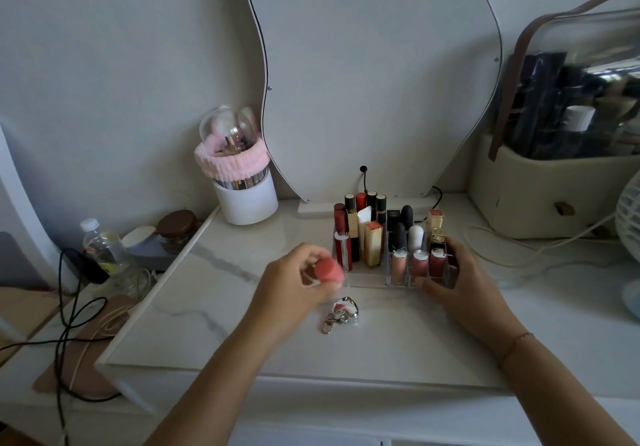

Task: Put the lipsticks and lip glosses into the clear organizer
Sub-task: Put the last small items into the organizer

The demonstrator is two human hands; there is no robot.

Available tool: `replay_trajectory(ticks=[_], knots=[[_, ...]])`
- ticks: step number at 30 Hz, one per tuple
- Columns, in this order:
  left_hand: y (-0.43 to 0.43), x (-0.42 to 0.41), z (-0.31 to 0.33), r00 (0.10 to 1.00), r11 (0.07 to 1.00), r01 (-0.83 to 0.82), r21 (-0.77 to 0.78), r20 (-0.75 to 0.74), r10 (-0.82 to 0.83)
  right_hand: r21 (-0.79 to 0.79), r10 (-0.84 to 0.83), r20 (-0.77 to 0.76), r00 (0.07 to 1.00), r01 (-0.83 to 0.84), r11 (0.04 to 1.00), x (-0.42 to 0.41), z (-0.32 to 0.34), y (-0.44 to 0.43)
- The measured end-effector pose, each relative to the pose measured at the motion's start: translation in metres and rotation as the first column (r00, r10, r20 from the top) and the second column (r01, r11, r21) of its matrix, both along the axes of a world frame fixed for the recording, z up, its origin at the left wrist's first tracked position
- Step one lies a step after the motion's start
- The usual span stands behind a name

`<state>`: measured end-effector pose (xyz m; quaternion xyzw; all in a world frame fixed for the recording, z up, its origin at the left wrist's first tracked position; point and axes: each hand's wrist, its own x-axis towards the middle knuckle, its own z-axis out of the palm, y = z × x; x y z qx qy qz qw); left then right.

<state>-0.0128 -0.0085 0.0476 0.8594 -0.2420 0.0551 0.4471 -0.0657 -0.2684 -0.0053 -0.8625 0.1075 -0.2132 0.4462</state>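
Note:
A clear organizer [367,281] stands on the white marble vanity top, below the mirror. Several lipsticks and lip glosses stand upright in its slots, red and gold ones [373,243] on the left, three pink glosses [419,262] in the front right row. My left hand [294,281] hovers just left of the organizer's front corner, fingers closed around a round coral-pink lipstick [329,270]. My right hand [460,275] rests against the organizer's right side, fingers wrapped around its front right corner.
A silver heart keychain [341,312] lies in front of the organizer. A white brush holder with a pink headband [242,182] stands at the back left. The mirror [374,81] is behind, a beige cosmetics case [554,185] at the right. Cables and a bottle [100,244] lie left.

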Motion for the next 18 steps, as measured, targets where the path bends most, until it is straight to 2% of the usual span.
replay_trajectory(ticks=[3,8,12,18], knots=[[-0.038,-0.005,0.005,0.986,1.000,0.004,-0.015,0.165,-0.001,0.004,-0.001,0.005,1.000,0.001,1.000,0.000,0.000,0.000],[-0.078,-0.009,-0.009,0.920,0.984,-0.113,0.139,0.390,0.051,0.025,0.012,0.006,1.000,-0.013,1.000,0.000,0.001,0.001],[-0.086,-0.007,-0.013,0.895,0.965,-0.177,0.195,0.439,0.075,0.018,0.015,0.009,1.000,-0.016,1.000,0.000,0.002,0.001],[-0.090,-0.008,-0.016,0.900,0.955,-0.175,0.241,0.431,0.056,0.006,0.012,0.016,1.000,-0.012,1.000,0.000,0.001,0.001]])
